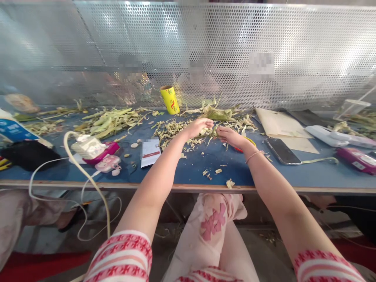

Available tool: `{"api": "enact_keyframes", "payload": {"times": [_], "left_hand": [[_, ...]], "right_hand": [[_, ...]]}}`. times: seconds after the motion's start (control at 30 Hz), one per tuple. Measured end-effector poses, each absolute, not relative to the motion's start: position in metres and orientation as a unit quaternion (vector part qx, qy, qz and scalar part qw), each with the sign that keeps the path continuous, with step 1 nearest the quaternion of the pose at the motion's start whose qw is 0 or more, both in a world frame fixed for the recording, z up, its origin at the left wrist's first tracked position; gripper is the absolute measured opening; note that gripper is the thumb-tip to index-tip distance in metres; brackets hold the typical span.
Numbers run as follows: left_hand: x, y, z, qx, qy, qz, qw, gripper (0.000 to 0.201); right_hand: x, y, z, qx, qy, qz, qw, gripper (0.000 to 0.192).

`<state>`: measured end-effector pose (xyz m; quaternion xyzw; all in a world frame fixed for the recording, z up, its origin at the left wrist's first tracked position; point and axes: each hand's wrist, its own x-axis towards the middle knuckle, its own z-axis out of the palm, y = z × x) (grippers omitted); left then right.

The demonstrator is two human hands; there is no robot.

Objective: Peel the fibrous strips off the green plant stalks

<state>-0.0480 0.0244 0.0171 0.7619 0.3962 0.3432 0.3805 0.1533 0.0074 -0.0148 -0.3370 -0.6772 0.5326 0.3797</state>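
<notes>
Head view, nearest first: striped red-and-white sleeves and pale trousers with pink flowers sit at the bottom of the frame, both bare forearms reaching forward over the wooden edge of the blue worktop; a few loose scraps lie just past that edge; to the left a white cable loops off the edge beside a pink box and a small white card; to the right a dark phone lies flat, near a thin bracelet on the right wrist. Farther in, the left hand rests palm down on the pile of husk trimmings, fingers curled loosely together over it; the right hand meets it from the other side, fingers bent and pinching a strand of husk between the two hands; whether the left fingers grip anything underneath cannot be told. Beyond, green husks spread to the left, a yellow roll stands tilted, and a perforated metal screen closes the back.
</notes>
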Motion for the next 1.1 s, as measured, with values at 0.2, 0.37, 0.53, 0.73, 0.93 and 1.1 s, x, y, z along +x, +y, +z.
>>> {"api": "enact_keyframes", "payload": {"times": [0.2,0.37,0.53,0.73,0.93,1.1], "left_hand": [[-0.039,0.016,0.013,0.618,0.347,0.265,0.654,0.018],[-0.040,0.018,0.009,0.630,0.353,0.202,0.662,0.013],[-0.038,0.014,0.008,0.599,0.347,0.223,0.687,0.014],[-0.039,0.007,0.011,0.560,0.326,0.206,0.733,0.031],[-0.037,0.013,0.003,0.589,0.346,0.284,0.673,0.025],[-0.046,0.028,-0.001,0.602,0.350,0.335,0.634,0.035]], "right_hand": [[0.152,0.005,-0.012,-0.304,-0.713,0.535,0.337,0.027],[0.147,-0.001,-0.008,-0.279,-0.740,0.537,0.293,0.028],[0.147,-0.007,-0.005,-0.280,-0.671,0.594,0.344,0.028],[0.148,-0.009,-0.002,-0.256,-0.588,0.645,0.416,0.033],[0.152,-0.007,0.001,-0.277,-0.571,0.640,0.434,0.031],[0.156,-0.003,0.002,-0.293,-0.563,0.636,0.440,0.031]]}}
